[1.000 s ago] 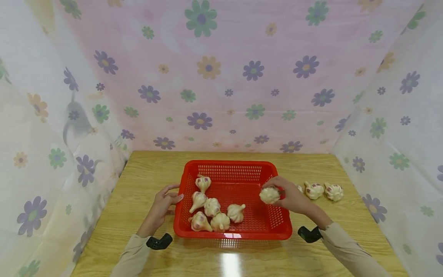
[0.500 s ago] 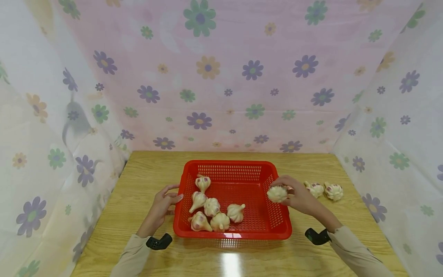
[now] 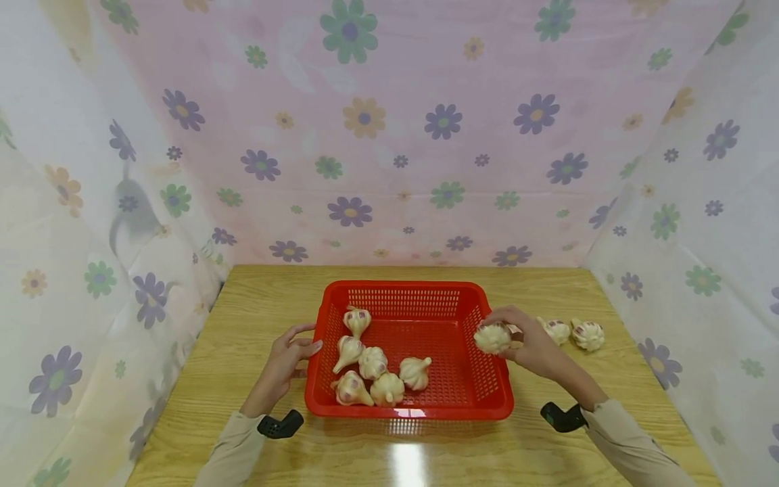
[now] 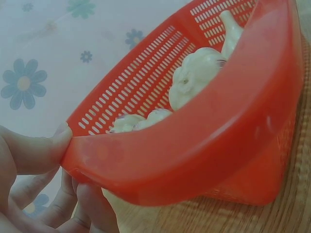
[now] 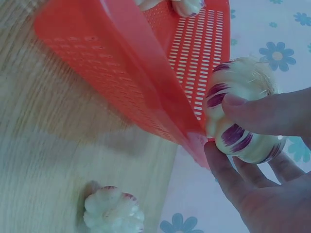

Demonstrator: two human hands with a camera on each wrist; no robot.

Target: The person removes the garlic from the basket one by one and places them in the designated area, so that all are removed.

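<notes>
A red plastic basket (image 3: 389, 411) with slotted walls sits on the table, several garlic bulbs (image 3: 373, 364) lying in its left half and middle. At its left end my left hand (image 3: 284, 365) grips the rim, thumb on the upper edge and fingers curled below, as the left wrist view shows. My right hand (image 3: 535, 341) holds another garlic bulb (image 5: 243, 111) at the basket's right rim, pinched between thumb and fingers. Purple streaks and a rooty end show on this bulb in the right wrist view.
Right of the basket, a garlic bulb (image 3: 588, 335) lies on the wooden table (image 3: 268, 291), with another garlic bulb (image 3: 556, 331) beside it, partly behind my right hand. Flower-printed cloth (image 3: 402, 203) walls off the back and both sides.
My right hand has moved rightward with its garlic bulb, from over the basket's inside to the right rim. The left hand and the basket stay put.
</notes>
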